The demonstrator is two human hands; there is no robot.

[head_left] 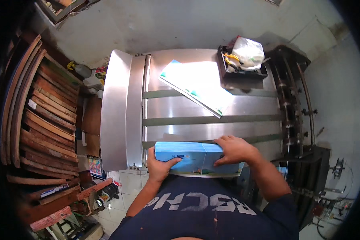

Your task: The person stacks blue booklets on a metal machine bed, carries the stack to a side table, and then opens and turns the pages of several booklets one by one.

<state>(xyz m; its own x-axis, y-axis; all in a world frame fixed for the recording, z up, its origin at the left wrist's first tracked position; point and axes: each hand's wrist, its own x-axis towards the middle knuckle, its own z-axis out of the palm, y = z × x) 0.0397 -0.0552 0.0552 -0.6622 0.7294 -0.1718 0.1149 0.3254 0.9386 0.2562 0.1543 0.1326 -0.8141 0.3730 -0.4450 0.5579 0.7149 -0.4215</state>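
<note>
A thick stack of blue printed sheets [194, 159] is held upright on its long edge between my hands, close to my body at the near edge of the metal table. My left hand [160, 166] grips its left end, with the thumb across the front face. At the right end my right hand [234, 151] holds the top corner, thumb in front and fingers over the upper edge. A thin light line runs down the stack's face. Farther back, another stack of white and green printed sheets [196, 86] lies aslant on the table, washed out by glare.
The metal table [172, 108] has dark green belts [212, 120] across it and a raised metal flap [116, 108] at left. A black box [244, 74] with a plastic bag stands at the back right. Rollers [290, 100] flank the right side; a wooden slatted rack [48, 112] stands left.
</note>
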